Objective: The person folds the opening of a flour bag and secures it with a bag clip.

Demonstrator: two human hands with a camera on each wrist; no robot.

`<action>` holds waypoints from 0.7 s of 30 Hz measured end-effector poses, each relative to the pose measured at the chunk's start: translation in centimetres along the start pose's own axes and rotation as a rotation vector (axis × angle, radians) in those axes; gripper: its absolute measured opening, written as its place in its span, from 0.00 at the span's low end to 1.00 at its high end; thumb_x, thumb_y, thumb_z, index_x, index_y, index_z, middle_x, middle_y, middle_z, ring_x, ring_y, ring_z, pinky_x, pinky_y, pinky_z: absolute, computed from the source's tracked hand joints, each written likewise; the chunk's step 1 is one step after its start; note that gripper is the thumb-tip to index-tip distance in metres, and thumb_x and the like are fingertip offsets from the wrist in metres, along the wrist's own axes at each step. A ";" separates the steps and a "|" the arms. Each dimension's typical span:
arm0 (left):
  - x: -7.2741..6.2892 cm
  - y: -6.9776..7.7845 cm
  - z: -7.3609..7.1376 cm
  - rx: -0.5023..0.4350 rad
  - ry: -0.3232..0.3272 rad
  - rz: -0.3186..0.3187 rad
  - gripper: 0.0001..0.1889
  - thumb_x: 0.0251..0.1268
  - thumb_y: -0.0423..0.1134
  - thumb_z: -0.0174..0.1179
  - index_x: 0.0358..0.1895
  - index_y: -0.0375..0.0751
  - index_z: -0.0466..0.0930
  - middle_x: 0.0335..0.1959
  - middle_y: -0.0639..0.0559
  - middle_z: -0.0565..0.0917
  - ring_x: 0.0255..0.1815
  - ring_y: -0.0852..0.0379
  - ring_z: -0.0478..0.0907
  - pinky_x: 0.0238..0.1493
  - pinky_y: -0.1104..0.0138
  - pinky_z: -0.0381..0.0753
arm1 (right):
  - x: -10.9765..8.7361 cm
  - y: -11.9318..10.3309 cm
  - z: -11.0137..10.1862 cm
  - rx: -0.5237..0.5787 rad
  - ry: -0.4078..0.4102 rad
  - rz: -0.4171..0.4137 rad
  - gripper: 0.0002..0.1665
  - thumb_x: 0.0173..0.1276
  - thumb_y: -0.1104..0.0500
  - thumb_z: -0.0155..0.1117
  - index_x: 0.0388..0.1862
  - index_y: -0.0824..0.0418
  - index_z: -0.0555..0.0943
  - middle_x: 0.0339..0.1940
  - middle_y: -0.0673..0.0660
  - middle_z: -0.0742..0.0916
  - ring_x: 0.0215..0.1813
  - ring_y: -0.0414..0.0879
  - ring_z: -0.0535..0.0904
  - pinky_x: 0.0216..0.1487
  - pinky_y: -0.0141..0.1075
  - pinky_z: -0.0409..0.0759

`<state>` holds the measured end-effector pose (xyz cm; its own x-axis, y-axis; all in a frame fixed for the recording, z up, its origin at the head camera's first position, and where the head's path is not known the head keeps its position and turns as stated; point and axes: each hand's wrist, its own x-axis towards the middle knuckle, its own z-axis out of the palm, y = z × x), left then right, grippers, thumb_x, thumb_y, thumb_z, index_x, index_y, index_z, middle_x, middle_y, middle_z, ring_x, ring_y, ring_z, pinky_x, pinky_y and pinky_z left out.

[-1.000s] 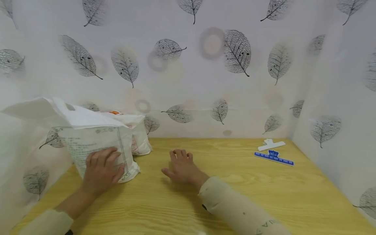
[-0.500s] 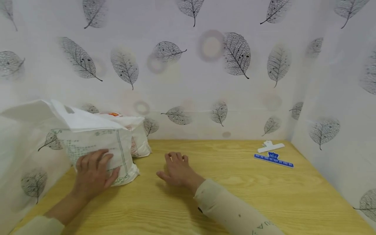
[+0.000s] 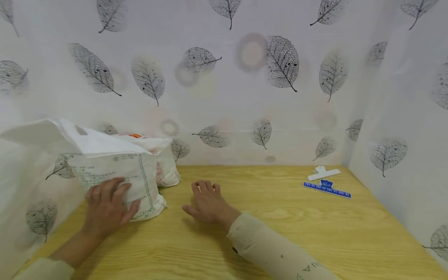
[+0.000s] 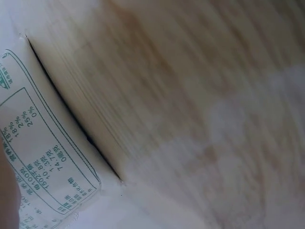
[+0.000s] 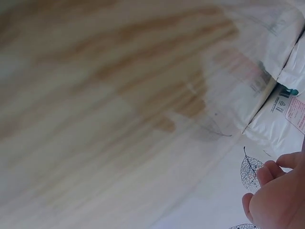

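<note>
A white plastic bag with green print (image 3: pixel 138 167) stands at the left of the table, its top flap folded toward the front. Against its printed front rests my left hand (image 3: pixel 105 208), fingers spread and lightly bent, not wrapped round it. In the left wrist view the bag's lower corner with a nutrition table (image 4: pixel 52 167) shows, with part of the hand at the edge. My right hand (image 3: pixel 208 204) is held low over the table, right of the bag, fingers loosely bent with nothing in them. It also appears at the right of the right wrist view (image 5: pixel 279 195).
Behind the first bag stands a second white bag with red print (image 3: pixel 168 167). A white clip (image 3: pixel 323 173) and a blue clip with a ruler-like pattern (image 3: pixel 326 188) lie at the far right of the wooden table (image 3: pixel 266 217). Leaf-patterned sheeting (image 3: pixel 224 97) encloses the back and sides.
My left hand has slid left and slightly down across the bag's front. The right hand has drifted a little left. The bags and clips stay nearly where they were.
</note>
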<state>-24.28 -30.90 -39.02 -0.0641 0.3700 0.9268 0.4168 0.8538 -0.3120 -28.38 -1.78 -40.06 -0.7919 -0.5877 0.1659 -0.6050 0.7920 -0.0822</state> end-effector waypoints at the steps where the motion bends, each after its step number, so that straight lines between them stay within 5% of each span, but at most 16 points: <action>1: 0.0 0.0 0.0 0.001 0.002 -0.001 0.29 0.67 0.59 0.47 0.47 0.32 0.73 0.48 0.32 0.75 0.48 0.34 0.63 0.44 0.42 0.55 | 0.0 0.0 -0.1 -0.006 -0.002 -0.001 0.46 0.75 0.29 0.43 0.77 0.59 0.60 0.72 0.57 0.68 0.72 0.54 0.63 0.65 0.53 0.63; 21: 0.4 0.2 -0.1 0.004 0.000 0.009 0.29 0.69 0.60 0.44 0.47 0.32 0.72 0.50 0.32 0.74 0.49 0.35 0.63 0.43 0.43 0.55 | 0.2 -0.8 0.2 0.017 -0.015 0.008 0.46 0.75 0.29 0.41 0.78 0.58 0.60 0.72 0.55 0.68 0.72 0.52 0.63 0.65 0.52 0.63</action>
<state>-24.20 -30.63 -38.65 -0.0608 0.3776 0.9240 0.4133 0.8521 -0.3211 -28.11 -2.55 -40.12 -0.7979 -0.5839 0.1500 -0.5998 0.7938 -0.1004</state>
